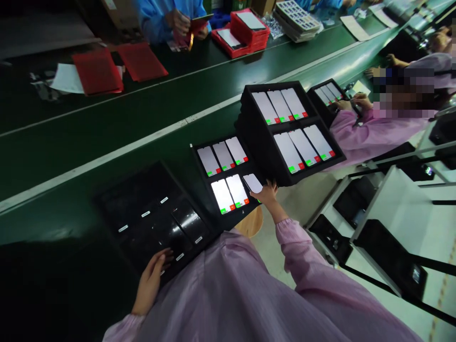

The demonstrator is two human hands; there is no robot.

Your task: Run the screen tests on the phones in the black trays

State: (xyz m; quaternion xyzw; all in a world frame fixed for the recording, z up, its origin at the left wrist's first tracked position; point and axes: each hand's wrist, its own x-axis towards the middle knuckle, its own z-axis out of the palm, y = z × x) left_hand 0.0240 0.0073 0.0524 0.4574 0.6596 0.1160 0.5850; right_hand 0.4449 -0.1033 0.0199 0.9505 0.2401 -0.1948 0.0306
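Right hand (266,192) grips lit phone (252,183) over tray (199,151).

Pale pink work smock all the way, a thin, faintly shiny fabric falling in soft folds across the front. Long loose sleeves run down both arms and gather into snug elastic cuffs just behind each wrist. Beyond the cuffs the left hand (151,280) and the right hand (266,194) are bare: no gloves, rings or watch showing.

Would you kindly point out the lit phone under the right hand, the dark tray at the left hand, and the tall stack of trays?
lit phone (252,182), head view, its white screen.
dark tray (149,213), head view, middle compartments.
tall stack of trays (249,130), head view, black side wall.
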